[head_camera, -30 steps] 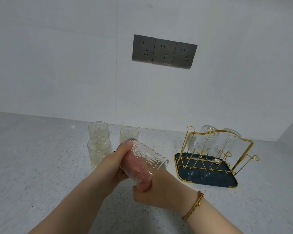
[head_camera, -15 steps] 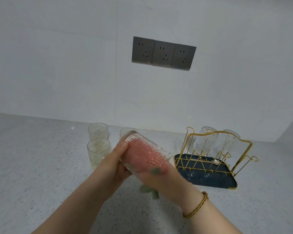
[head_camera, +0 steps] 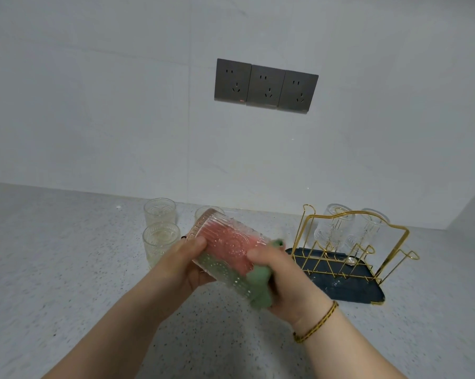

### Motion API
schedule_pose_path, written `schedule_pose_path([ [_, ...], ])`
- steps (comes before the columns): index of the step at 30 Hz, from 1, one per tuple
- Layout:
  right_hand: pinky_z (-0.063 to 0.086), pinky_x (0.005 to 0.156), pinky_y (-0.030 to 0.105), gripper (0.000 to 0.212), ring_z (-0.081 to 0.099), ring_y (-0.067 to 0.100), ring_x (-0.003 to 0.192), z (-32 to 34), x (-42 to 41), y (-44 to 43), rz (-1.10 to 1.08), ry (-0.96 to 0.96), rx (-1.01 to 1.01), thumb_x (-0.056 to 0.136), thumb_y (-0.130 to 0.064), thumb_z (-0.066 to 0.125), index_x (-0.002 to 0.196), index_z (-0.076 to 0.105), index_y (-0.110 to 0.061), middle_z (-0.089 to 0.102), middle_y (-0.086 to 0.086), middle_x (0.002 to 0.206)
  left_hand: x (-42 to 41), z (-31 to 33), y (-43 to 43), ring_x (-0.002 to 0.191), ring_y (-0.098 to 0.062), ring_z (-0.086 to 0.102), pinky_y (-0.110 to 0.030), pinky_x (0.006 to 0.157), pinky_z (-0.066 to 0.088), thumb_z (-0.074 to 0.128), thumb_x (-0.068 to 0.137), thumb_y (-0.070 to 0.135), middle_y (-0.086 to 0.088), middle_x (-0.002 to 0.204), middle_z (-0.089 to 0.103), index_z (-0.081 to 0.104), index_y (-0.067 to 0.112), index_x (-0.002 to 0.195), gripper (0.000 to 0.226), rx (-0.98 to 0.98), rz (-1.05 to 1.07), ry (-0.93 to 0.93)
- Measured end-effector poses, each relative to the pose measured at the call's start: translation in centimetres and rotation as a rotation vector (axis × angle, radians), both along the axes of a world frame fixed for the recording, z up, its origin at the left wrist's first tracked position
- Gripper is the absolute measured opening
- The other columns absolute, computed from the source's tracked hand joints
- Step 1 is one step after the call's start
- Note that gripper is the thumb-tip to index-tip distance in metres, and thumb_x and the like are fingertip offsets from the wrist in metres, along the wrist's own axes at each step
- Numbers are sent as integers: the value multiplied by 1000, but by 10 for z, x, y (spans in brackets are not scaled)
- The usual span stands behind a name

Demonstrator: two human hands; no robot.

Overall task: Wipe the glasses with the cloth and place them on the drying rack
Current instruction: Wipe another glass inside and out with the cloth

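An embossed clear glass (head_camera: pixel 225 242) lies tilted in the air, base up-left, mouth down-right. My left hand (head_camera: pixel 185 265) grips its base end. My right hand (head_camera: pixel 285 283) holds the mouth end with a green and pink cloth (head_camera: pixel 258 289) stuffed inside the glass and bunched at the rim. Three more glasses stand on the counter behind: one at the back left (head_camera: pixel 159 210), one in front of it (head_camera: pixel 159 239), and one (head_camera: pixel 203 212) mostly hidden. The gold wire drying rack (head_camera: pixel 348 253) on a dark blue tray (head_camera: pixel 348 292) stands to the right, with two glasses (head_camera: pixel 334 228) upside down on it.
A speckled grey counter (head_camera: pixel 53 255) runs to a white wall with a triple grey socket panel (head_camera: pixel 266 86). A side wall (head_camera: pixel 471 209) closes the far right corner behind the rack.
The glass has turned in my hands and lifted slightly. My right hand has pushed the cloth deeper in, and green cloth now shows at the rim.
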State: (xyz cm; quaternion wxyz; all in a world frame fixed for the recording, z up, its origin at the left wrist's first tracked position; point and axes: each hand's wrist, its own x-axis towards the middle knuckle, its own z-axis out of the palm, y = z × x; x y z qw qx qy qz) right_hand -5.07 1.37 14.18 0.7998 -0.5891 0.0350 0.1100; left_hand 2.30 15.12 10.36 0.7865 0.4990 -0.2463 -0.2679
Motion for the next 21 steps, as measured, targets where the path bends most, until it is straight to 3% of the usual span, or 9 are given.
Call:
schedule_pose_path([
  [3,34,40,5,40,48,-9,50,-7,3,9,23,-593,-877,77,2,49,63,25,-27,36,-19,54,-3,1,-6,77,-22,71,-31,60,58,54,62,51,-11,88,74,64,10,102,59,69,64,171],
  [5,26,46,-5,52,42,-25,59,-18,4,12,40,-857,-1105,65,-1,46,76,12,-38,17,-26,60,-1,-2,-7,81,-28,69,-35,66,57,54,55,53,-16,94,72,64,9,98,62,160,76,231],
  [7,26,47,-6,51,41,-27,61,-26,3,13,28,-849,-1089,63,3,48,75,15,-34,17,-26,62,-1,-3,-5,90,-32,68,-39,73,56,55,55,53,-18,103,70,63,9,102,65,192,62,245],
  [9,33,43,6,27,46,-8,51,-21,2,14,-38,-624,-1013,73,7,47,69,43,-19,32,-19,60,-1,-5,-3,90,-29,69,-35,73,58,57,65,51,-17,104,70,61,6,109,63,158,34,232],
  [12,38,38,17,6,51,8,44,-1,-1,4,-11,-21,-250,74,-3,60,74,56,-7,57,0,55,1,-6,4,99,-25,67,-30,78,57,75,59,53,-13,109,69,68,14,109,64,14,-33,135],
  [14,50,47,20,29,59,16,55,-4,1,0,-81,90,204,49,-8,68,77,60,-6,62,6,64,4,-7,9,102,-26,66,-32,82,56,84,47,52,-13,109,69,67,14,107,73,-51,-71,63],
  [15,52,50,21,32,60,17,57,-6,1,-1,-103,86,274,45,-10,65,77,60,-5,63,7,66,6,-6,10,100,-27,66,-32,82,56,86,44,51,-13,107,69,64,11,109,80,-53,-66,37],
  [18,47,48,19,4,58,9,48,-3,-3,7,-31,16,49,63,-12,59,63,63,-14,62,-1,56,4,-3,12,86,-25,69,-30,71,58,86,39,53,-12,93,72,65,5,102,82,-34,-14,20],
  [21,39,45,12,26,46,0,44,-2,-5,14,92,-259,-700,81,-2,56,63,49,-20,48,-3,60,-1,1,7,76,-20,71,-30,62,58,68,67,47,-12,89,72,68,11,94,46,11,83,113],
])
